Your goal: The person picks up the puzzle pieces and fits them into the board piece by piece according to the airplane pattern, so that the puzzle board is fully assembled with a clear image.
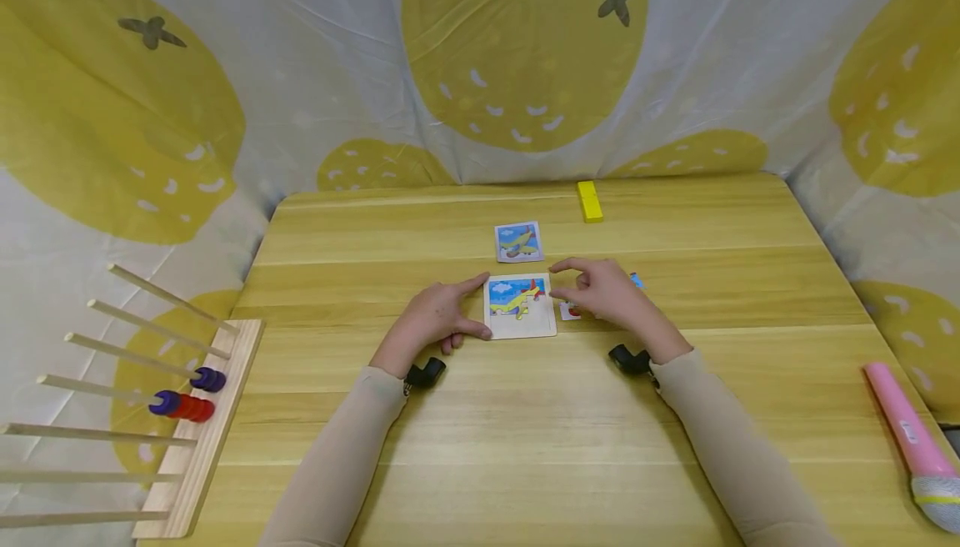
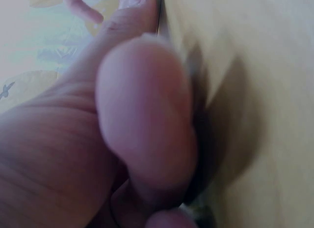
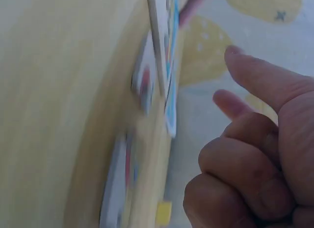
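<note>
A square jigsaw board (image 1: 534,328) lies on the table, partly filled with a yellow plane and blue sky; its lower part is bare. My left hand (image 1: 432,313) touches its left side, with straight forefinger and thumb at the two corners and the other fingers folded. Close at the right edge is my right hand (image 1: 611,293), thumb and forefinger apart with nothing between them. Its other fingers (image 3: 245,164) are curled in the right wrist view. One loose puzzle piece (image 1: 570,311) lies under this hand, and a blue piece (image 1: 637,280) shows beyond it.
A picture card (image 1: 518,243) of the same plane lies behind the board. Farther back is a yellow block (image 1: 589,202). A wooden peg rack (image 1: 213,414) with red and blue beads stands at the left, and a pink toy microphone (image 1: 907,430) lies at the right edge.
</note>
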Motion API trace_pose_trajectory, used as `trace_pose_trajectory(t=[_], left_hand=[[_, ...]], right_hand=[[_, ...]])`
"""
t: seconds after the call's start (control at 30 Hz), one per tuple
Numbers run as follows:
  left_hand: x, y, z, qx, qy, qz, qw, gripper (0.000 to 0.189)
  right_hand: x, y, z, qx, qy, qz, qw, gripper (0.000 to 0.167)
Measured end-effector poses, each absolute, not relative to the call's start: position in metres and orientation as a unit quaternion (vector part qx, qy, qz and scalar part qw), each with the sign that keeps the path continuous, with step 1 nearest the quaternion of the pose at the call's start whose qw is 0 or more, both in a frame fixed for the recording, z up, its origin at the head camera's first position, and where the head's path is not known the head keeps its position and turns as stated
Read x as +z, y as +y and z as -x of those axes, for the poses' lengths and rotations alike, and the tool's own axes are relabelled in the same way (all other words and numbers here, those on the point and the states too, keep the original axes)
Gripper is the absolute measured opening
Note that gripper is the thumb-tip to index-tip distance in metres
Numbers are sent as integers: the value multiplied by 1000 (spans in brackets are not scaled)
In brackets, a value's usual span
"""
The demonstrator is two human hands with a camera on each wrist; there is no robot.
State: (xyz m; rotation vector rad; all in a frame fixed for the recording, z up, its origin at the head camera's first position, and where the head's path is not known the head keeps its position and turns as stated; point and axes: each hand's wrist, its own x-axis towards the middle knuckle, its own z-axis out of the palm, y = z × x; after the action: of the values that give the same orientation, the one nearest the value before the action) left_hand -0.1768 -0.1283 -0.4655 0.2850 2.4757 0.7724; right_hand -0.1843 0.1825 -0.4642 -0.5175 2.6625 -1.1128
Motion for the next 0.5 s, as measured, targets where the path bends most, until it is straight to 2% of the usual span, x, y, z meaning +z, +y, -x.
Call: trace_pose_trajectory(t=[0.13,0.33,0.5], left_hand=[[-465,-128,176,286,915,-102,264,106],[-464,-127,176,286,915,-94,270,107],[-464,-127,176,284,916,-93,268,106]], right_hand=[[-469,226,187,-404,898,146,97,44],[-481,291,188,-428,892,85,117,48],[-484,318,190,-417,898,75,120,49]])
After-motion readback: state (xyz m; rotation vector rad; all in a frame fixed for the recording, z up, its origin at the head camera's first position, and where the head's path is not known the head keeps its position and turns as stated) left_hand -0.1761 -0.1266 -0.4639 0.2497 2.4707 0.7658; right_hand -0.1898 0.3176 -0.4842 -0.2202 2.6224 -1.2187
